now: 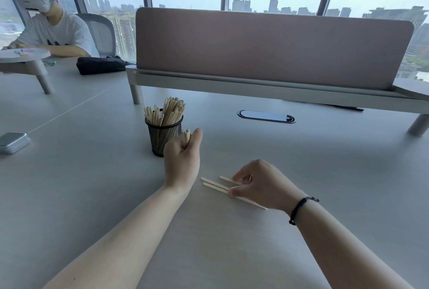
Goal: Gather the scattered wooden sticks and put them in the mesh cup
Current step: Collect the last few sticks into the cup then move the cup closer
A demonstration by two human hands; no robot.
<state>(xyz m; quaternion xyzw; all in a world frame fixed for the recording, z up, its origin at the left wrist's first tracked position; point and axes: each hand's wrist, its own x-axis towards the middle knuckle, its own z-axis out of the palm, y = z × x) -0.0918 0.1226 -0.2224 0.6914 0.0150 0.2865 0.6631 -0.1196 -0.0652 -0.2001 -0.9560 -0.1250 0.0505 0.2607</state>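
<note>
A black mesh cup (162,136) stands upright on the grey table, packed with several pale wooden sticks (169,112). My left hand (182,160) is just right of the cup, fist closed around a small bundle of sticks (186,136) whose ends poke out above the fingers. Three loose sticks (214,184) lie flat on the table to the right. My right hand (260,184) rests on their right ends, thumb and fingertips pressing on them. Whether any stick is lifted off the table cannot be told.
A pink divider screen (267,45) on a raised white shelf crosses the back. An oval cable port (266,116) lies behind the hands. A silver tin (12,142) sits at the left edge. A person sits far left beside a black pouch (102,66).
</note>
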